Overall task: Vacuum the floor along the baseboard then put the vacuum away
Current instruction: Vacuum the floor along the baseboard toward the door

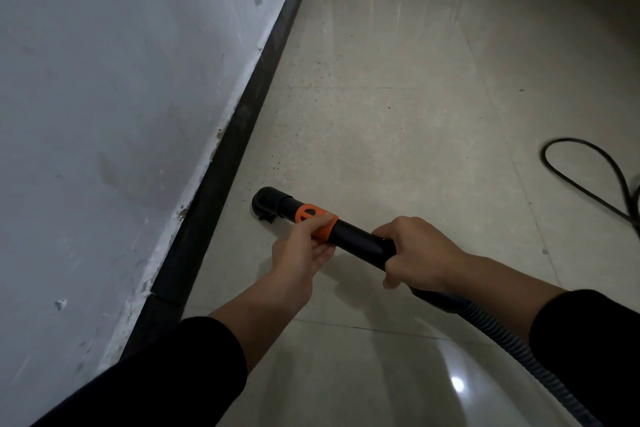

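Note:
A black vacuum wand (356,239) with an orange collar (317,218) points down-left at the floor. Its black nozzle (268,203) touches the beige tiles a short way right of the black baseboard (221,184). My left hand (304,250) grips the wand at the orange collar. My right hand (415,253) grips the wand's rear end, where the ribbed hose (512,347) begins. The hose runs down to the lower right corner. Dark specks of dirt (294,135) lie on the tiles ahead of the nozzle, along the baseboard.
A grey-white scuffed wall (121,97) fills the left side above the baseboard. A black power cord (595,170) loops on the floor at the right edge. Beige tiled floor (415,80) stretches ahead to a dark threshold at the top.

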`<state>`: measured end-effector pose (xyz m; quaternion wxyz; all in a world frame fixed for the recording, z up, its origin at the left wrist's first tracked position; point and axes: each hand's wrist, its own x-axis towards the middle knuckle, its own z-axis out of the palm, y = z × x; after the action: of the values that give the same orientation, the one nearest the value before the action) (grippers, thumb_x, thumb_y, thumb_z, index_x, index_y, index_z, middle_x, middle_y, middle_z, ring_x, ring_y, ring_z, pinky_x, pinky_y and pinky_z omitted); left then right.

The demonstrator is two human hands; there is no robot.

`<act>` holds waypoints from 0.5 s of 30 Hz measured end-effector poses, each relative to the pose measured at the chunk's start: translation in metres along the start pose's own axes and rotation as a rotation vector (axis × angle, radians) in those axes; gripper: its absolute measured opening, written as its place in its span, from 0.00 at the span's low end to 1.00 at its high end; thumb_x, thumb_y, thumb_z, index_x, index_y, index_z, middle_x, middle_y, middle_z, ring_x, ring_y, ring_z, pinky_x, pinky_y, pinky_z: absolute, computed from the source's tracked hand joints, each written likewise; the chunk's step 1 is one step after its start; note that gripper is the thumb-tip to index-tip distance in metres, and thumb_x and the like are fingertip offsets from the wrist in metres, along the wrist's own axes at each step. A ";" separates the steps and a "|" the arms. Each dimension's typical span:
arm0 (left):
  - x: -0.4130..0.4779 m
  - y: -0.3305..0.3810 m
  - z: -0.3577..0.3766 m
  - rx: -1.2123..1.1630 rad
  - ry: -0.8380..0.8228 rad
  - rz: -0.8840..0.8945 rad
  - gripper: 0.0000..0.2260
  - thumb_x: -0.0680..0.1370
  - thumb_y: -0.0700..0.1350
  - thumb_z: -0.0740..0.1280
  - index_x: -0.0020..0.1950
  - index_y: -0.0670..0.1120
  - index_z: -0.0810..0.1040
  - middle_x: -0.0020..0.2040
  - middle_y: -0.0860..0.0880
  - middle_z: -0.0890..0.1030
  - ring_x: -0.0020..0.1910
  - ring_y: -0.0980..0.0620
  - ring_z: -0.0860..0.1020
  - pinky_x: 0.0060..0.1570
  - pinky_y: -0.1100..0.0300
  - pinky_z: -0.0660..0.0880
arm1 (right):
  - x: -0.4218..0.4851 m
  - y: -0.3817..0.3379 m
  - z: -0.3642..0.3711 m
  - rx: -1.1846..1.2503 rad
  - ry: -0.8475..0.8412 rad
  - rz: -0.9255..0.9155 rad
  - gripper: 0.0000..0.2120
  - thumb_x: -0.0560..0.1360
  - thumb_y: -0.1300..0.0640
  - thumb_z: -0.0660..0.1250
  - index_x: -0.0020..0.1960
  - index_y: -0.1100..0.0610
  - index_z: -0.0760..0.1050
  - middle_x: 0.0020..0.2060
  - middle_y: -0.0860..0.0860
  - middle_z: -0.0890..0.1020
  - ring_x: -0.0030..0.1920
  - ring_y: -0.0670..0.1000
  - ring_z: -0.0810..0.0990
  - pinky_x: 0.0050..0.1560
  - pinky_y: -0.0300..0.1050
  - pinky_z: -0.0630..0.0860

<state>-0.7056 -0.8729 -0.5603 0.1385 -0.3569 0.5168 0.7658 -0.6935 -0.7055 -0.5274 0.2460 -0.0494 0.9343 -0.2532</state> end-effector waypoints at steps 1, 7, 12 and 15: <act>0.001 0.001 -0.003 -0.007 0.000 -0.001 0.12 0.70 0.41 0.75 0.49 0.44 0.76 0.44 0.43 0.83 0.45 0.47 0.83 0.45 0.58 0.79 | 0.002 -0.002 0.002 0.001 -0.002 -0.006 0.14 0.62 0.63 0.75 0.46 0.55 0.79 0.35 0.52 0.80 0.36 0.51 0.80 0.33 0.42 0.75; 0.009 0.008 -0.020 -0.025 0.022 0.016 0.13 0.70 0.42 0.75 0.52 0.43 0.77 0.46 0.43 0.83 0.47 0.47 0.82 0.47 0.58 0.79 | 0.012 -0.016 0.015 -0.003 0.002 -0.047 0.13 0.62 0.62 0.74 0.46 0.54 0.78 0.35 0.51 0.80 0.36 0.51 0.80 0.34 0.42 0.75; 0.014 0.012 -0.033 -0.046 0.043 0.033 0.13 0.70 0.42 0.74 0.52 0.43 0.78 0.46 0.43 0.83 0.47 0.47 0.82 0.45 0.59 0.79 | 0.019 -0.027 0.023 -0.013 0.009 -0.082 0.12 0.64 0.63 0.72 0.46 0.55 0.78 0.36 0.52 0.81 0.37 0.52 0.80 0.36 0.44 0.75; 0.016 0.014 -0.038 -0.059 0.066 0.039 0.11 0.70 0.41 0.74 0.50 0.43 0.78 0.46 0.43 0.82 0.48 0.47 0.82 0.46 0.58 0.79 | 0.023 -0.032 0.028 -0.024 0.014 -0.097 0.11 0.63 0.63 0.72 0.44 0.54 0.77 0.35 0.51 0.79 0.37 0.52 0.79 0.34 0.43 0.74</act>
<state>-0.7098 -0.9151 -0.5702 0.0958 -0.3757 0.5053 0.7709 -0.7013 -0.7508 -0.5429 0.2262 -0.0956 0.9355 -0.2539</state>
